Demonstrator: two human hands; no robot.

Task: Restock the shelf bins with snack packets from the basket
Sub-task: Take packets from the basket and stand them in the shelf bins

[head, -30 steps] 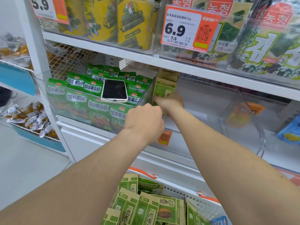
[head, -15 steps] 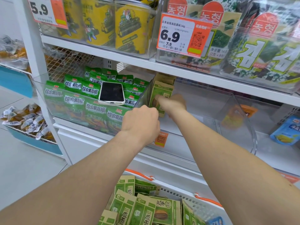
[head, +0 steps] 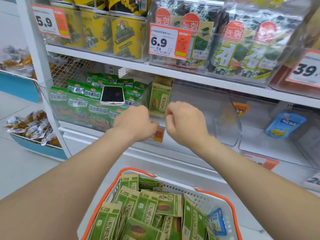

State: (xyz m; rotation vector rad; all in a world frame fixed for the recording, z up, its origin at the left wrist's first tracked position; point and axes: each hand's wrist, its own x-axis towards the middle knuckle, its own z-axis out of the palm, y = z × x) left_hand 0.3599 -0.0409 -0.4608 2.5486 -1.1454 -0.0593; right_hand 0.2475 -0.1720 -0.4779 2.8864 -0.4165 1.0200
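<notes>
Green-and-tan snack packets [head: 160, 99] upright at the left end of the clear bin [head: 228, 122], more piled in the basket [head: 181, 186] below, partly cut off, left hand [head: 136, 120] and right hand [head: 186, 122] curled before the bin, fingers hidden, any grip impossible to tell

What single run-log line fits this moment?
left hand curled by bin, hold unclear; right hand curled, empty; seed packets upright in bin; basket holds more

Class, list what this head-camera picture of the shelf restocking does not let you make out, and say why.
Head view only:
1. Left hand and right hand: curled with palms turned away, so any contents are hidden.
2. Right price tag: cut off by the frame edge after 39.
3. 6.9 tag: small print blurred.
</notes>
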